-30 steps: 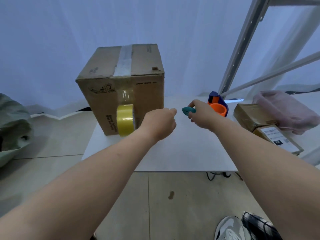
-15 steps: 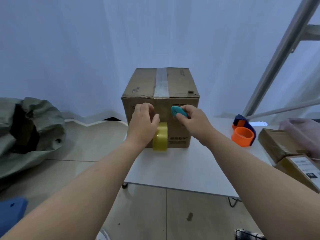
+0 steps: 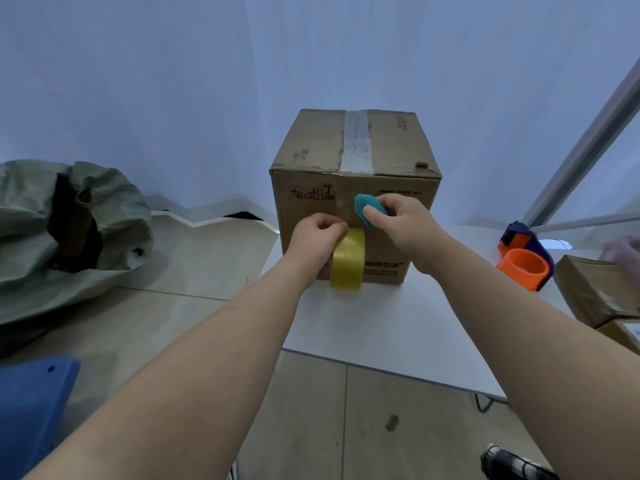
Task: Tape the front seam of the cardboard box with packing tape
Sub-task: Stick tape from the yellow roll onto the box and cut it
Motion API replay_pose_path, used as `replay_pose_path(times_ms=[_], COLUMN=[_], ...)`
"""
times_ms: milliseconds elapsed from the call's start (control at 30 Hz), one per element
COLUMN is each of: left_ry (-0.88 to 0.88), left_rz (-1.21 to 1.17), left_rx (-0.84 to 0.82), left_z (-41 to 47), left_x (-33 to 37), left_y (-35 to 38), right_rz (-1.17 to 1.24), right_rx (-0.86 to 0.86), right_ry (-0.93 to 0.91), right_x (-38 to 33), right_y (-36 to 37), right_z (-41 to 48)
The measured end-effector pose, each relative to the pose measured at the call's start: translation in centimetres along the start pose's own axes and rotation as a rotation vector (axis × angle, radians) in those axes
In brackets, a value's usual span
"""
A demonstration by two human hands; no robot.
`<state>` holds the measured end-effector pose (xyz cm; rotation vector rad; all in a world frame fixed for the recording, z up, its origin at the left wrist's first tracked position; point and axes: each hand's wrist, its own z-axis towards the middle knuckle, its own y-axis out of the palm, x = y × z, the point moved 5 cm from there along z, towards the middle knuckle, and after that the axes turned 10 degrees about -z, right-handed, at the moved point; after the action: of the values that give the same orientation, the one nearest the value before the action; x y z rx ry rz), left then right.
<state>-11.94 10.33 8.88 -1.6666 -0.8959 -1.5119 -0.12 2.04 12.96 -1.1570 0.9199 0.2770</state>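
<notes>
Hands (image 3: 317, 237) and tape roll (image 3: 347, 259) against box (image 3: 398, 244)

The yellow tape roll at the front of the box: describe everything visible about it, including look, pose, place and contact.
The yellow tape roll is glossy, translucent-looking packing tape, standing on edge with its band facing the camera. It hangs against the lower front face of the cardboard box, just above the white table. A clear strip appears to run up from it along the front. The left hand touches its upper left edge. Its core is hidden.
</notes>
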Motion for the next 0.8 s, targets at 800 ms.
replay_pose_path(times_ms=[800], left_ry=[-0.173], left_rz=[0.045], left_rx=[-0.02], left_z=[0.4], left_x=[-0.6], left_y=[0.6], right_rz=[0.018], right_rx=[0.056], right_ry=[-0.052], right_x=[0.0], right_y=[1.4], right_z=[1.0])
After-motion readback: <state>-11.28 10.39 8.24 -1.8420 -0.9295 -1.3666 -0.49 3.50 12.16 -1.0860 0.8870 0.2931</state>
